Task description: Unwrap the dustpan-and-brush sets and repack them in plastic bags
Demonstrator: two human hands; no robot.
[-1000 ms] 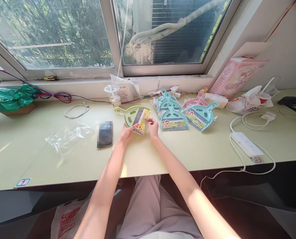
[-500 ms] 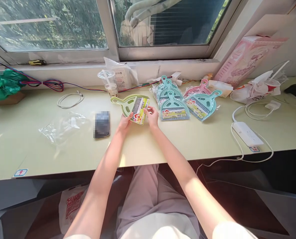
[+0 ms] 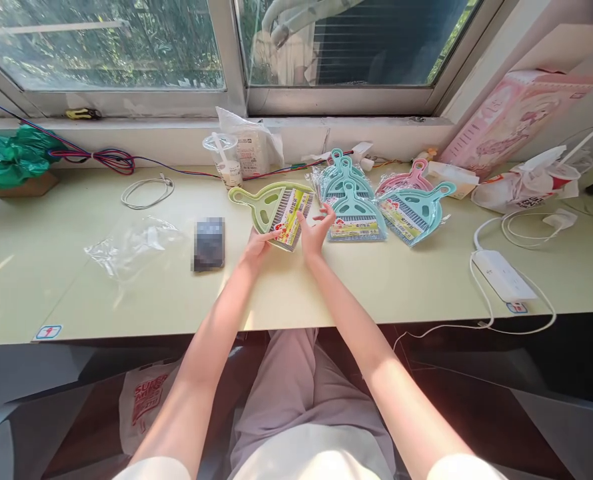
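Item: green dustpan set (image 3: 276,208), on the counter (image 3: 326,287), gripped at its near edge by left hand (image 3: 256,245). Right hand (image 3: 317,230) fingers spread, touching its label. Step: label handling; next likely needs a pinch.

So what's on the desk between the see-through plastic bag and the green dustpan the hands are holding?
In the head view, a dark phone lies flat between the clear plastic bag and the green dustpan; the rest is bare desk.
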